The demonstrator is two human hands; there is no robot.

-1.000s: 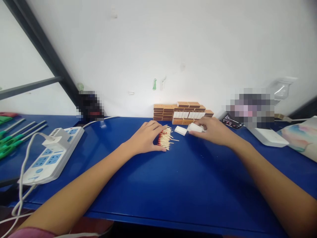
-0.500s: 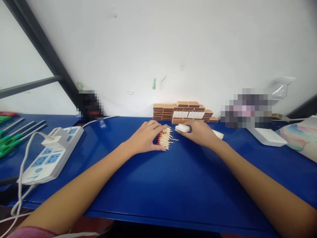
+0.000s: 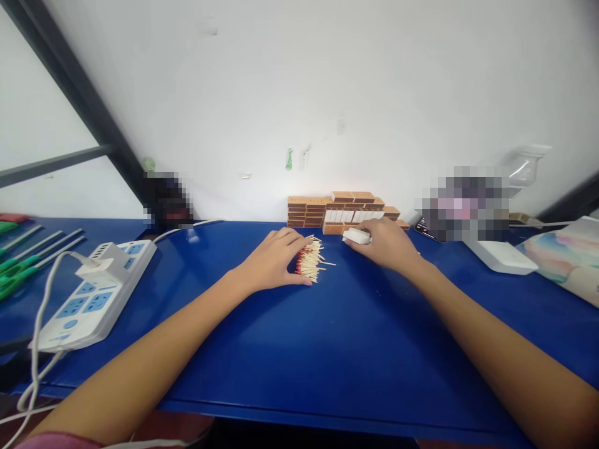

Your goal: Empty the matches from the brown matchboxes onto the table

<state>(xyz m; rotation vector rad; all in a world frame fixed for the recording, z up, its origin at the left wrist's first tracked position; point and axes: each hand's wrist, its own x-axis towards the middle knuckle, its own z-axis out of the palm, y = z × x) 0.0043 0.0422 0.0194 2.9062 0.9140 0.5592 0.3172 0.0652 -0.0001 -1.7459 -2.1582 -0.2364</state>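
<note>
A pile of wooden matches [image 3: 309,259] with red heads lies on the blue table. My left hand [image 3: 276,259] curves around its left side, thumb and fingers apart, red match heads toward the palm. To the right of the pile, my right hand [image 3: 386,243] is closed on a small white matchbox tray [image 3: 357,236], just above the tabletop. Behind it, brown matchboxes [image 3: 306,212] are stacked against the wall, with a row of white matchbox trays [image 3: 355,216] standing among them.
At the left lies a white power strip [image 3: 93,299] with a plug and cable. Green-handled tools [image 3: 19,268] are beyond it. On the right are a white box [image 3: 503,257], a colourful bag [image 3: 566,259] and blurred-out items. The table's front edge [image 3: 327,418] runs close to me.
My right hand has moved a little right and back with the white tray, toward the stacked matchboxes. The left hand stays by the matches. The view has shifted slightly.
</note>
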